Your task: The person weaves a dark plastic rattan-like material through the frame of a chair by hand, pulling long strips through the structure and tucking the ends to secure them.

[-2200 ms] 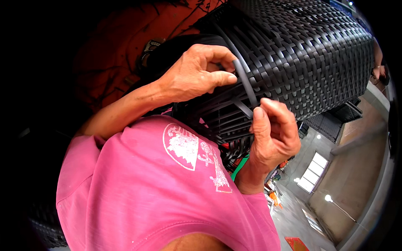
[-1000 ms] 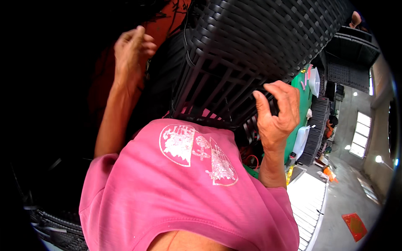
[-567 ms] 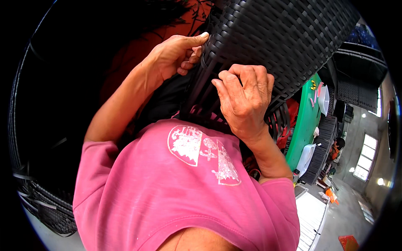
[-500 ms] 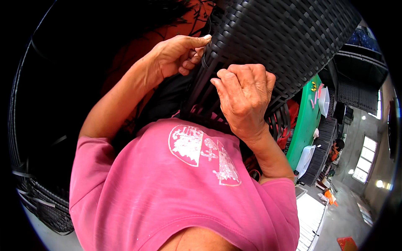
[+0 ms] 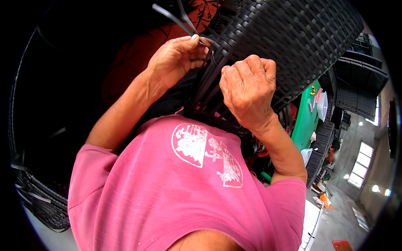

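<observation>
A large black woven wicker piece (image 5: 293, 46) fills the upper right of the head view, with loose black strips (image 5: 205, 90) hanging from its unfinished edge. My left hand (image 5: 176, 58) pinches a flat black strip (image 5: 173, 19) whose free end sticks up to the upper left. My right hand (image 5: 249, 90) is curled tight on the woven edge, fingers closed over the strips just right of the left hand. My pink shirt (image 5: 184, 188) covers the lower half of the picture.
Another black woven frame (image 5: 39, 196) sits at the lower left. A green table (image 5: 307, 113) with small items stands at the right, beside stacked black woven furniture (image 5: 358, 88). A grey floor (image 5: 339, 217) and bright windows lie at the lower right. An orange surface (image 5: 134, 50) shows behind my hands.
My left hand came back from the upper left to the woven edge and now pulls a strip through. My right hand closed down on the edge beside it. The view has shifted slightly.
</observation>
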`<state>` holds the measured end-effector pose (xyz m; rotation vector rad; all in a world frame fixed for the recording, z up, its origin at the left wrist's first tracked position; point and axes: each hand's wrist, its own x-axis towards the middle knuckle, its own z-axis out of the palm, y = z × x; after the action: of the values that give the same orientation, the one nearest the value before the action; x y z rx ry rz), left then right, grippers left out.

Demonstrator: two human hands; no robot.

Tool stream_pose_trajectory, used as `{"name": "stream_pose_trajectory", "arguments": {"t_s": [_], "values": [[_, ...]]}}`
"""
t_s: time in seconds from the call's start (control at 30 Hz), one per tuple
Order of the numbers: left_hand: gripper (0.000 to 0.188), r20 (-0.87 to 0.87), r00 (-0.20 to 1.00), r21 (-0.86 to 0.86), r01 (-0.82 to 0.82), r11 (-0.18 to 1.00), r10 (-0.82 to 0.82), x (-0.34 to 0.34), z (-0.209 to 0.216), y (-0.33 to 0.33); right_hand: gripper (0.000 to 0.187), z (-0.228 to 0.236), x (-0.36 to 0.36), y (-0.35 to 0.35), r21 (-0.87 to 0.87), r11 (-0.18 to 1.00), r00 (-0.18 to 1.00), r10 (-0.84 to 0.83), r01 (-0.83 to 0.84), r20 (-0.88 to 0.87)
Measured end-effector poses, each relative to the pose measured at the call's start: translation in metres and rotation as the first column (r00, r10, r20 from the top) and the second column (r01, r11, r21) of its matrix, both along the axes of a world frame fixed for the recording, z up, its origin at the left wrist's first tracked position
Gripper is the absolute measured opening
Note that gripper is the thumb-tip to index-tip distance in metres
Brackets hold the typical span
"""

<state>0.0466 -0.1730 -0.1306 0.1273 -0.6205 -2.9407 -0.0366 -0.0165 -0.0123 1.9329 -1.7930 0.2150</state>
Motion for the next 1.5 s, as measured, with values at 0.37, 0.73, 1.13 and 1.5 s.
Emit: {"name": "stream_pose_trajectory", "arguments": {"t_s": [0.37, 0.73, 1.13, 1.5], "values": [[0.02, -0.019, 0.982, 0.074, -0.186, 0.98, 0.188, 0.009, 0.006, 0.018, 0.014, -0.012, -0.01, 0.001, -0.186, 0.982, 0.999, -0.035, 0.031, -0.022], [0.015, -0.47, 0.878, 0.516, 0.357, 0.778, -0.091, -0.018, -0.021, -0.002, 0.015, -0.016, 0.003, 0.0, -0.153, 0.986, 0.996, -0.06, 0.07, 0.072], [0.021, -0.214, 0.976, 0.464, 0.07, 0.883, 0.036, 0.0, -0.003, 0.018, 0.014, -0.008, -0.002, -0.004, -0.11, 0.994, 1.0, -0.022, 0.021, -0.013], [0.02, 0.002, 0.996, 0.379, 0.087, 0.922, -0.094, 0.01, 0.015, 0.003, 0.012, -0.002, -0.013, -0.01, -0.109, 0.986, 0.984, 0.113, -0.128, -0.136]]}}
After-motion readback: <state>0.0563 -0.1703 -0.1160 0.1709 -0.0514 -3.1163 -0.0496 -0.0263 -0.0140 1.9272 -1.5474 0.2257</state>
